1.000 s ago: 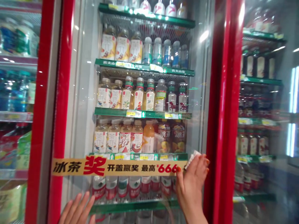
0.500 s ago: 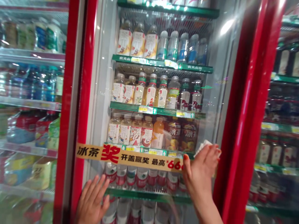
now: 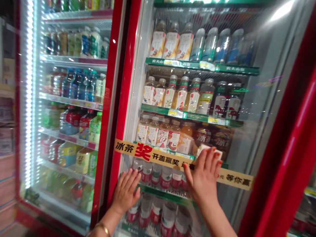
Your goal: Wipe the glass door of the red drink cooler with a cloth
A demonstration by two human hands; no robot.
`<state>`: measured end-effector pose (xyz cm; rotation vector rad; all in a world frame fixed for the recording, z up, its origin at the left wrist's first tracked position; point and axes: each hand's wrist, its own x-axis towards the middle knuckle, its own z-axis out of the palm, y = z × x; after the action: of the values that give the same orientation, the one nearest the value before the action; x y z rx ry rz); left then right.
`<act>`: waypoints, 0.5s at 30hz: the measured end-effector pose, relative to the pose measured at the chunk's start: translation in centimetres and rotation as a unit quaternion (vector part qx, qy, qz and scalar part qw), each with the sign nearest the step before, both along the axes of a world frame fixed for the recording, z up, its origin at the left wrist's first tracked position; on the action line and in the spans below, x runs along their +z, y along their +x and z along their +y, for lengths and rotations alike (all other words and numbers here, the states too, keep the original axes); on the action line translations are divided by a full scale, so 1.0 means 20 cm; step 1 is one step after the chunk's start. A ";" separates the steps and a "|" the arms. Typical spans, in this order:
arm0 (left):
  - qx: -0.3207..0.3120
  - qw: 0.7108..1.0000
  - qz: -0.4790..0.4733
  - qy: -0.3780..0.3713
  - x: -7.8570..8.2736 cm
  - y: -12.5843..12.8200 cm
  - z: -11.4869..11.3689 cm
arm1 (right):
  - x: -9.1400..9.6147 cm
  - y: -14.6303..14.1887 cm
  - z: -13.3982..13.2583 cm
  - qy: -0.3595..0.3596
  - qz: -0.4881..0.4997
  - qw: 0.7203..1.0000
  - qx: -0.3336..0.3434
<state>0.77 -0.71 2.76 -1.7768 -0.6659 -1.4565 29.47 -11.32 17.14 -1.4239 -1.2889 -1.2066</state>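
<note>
The half-closed right hand [image 3: 203, 176] holds a light, soft white cloth [image 3: 208, 148] by its edge against the glass door [image 3: 234, 194]; the left hand [image 3: 125, 191] lies open.

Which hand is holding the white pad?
The right hand, its red-nailed fingers pressing the small white pad against the red-framed glass fridge door. The left hand, with a gold bangle, lies flat on the glass, holding nothing.

Left hand [image 3: 125, 191] and right hand [image 3: 203, 176] are seen bare, with forearms left uncovered down to the frame edge. A thin gold-coloured bangle [image 3: 103, 229] is worn on the left wrist. Red-orange polish is seen on the right-hand fingernails [image 3: 213, 149]; polish on the left-hand nails cannot be made out.
</note>
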 end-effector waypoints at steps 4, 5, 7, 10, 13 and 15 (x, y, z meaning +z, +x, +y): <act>0.008 1.000 0.004 -0.004 -0.01 0.00 0.00 | 0.13 -0.20 0.11 0.001 -0.072 0.997 0.008; 0.007 1.000 0.003 -0.004 -0.01 -0.01 0.00 | 0.06 -0.26 0.12 -0.014 -0.142 0.989 0.026; 0.005 1.000 0.001 -0.002 -0.02 -0.01 0.00 | -0.15 -0.34 0.10 -0.043 -0.287 0.954 0.076; 0.002 1.000 -0.005 -0.002 -0.03 -0.01 0.00 | -0.41 -0.29 0.03 -0.060 -0.412 0.900 0.129; 0.004 1.000 -0.007 -0.005 -0.03 -0.01 0.01 | -0.27 -0.15 -0.01 -0.072 -0.395 0.910 0.103; 0.005 1.000 -0.004 -0.006 -0.04 -0.01 0.01 | -0.02 -0.11 0.02 -0.060 -0.290 0.954 0.053</act>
<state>0.55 -0.54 1.96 -1.7752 -0.6886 -1.4552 27.32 -10.97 16.69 -1.0933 -1.8359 -1.5608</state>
